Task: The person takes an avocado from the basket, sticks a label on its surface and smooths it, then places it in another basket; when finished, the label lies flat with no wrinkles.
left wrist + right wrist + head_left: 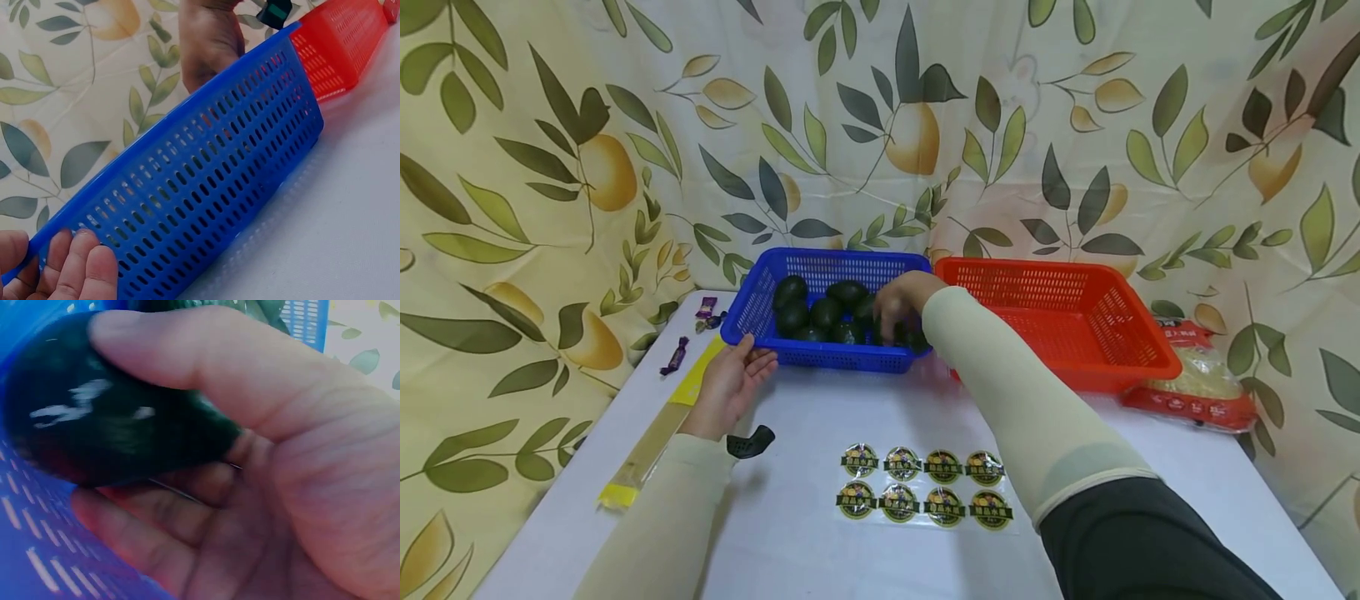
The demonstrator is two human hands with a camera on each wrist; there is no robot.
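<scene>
In the head view my right hand (901, 302) reaches into a blue plastic basket (842, 361), at its right end. It grips a dark green, shiny avocado (119, 419) there, with the thumb on top and fingers beneath, as the right wrist view shows. Several more avocados (826, 313) lie in the basket's left and middle. My left hand (733, 383) holds the basket's rim at the front left corner, thumb at the rim and fingers (78, 265) against the perforated outer wall.
A red basket (1060, 333) stands directly right of the blue one. Beyond it lies a red-and-clear food packet (1198, 383). Round stickers (921, 483) lie in front on the white table (805, 500). Yellow-ended strip (647, 442) and wrapped candies (676, 356) are left.
</scene>
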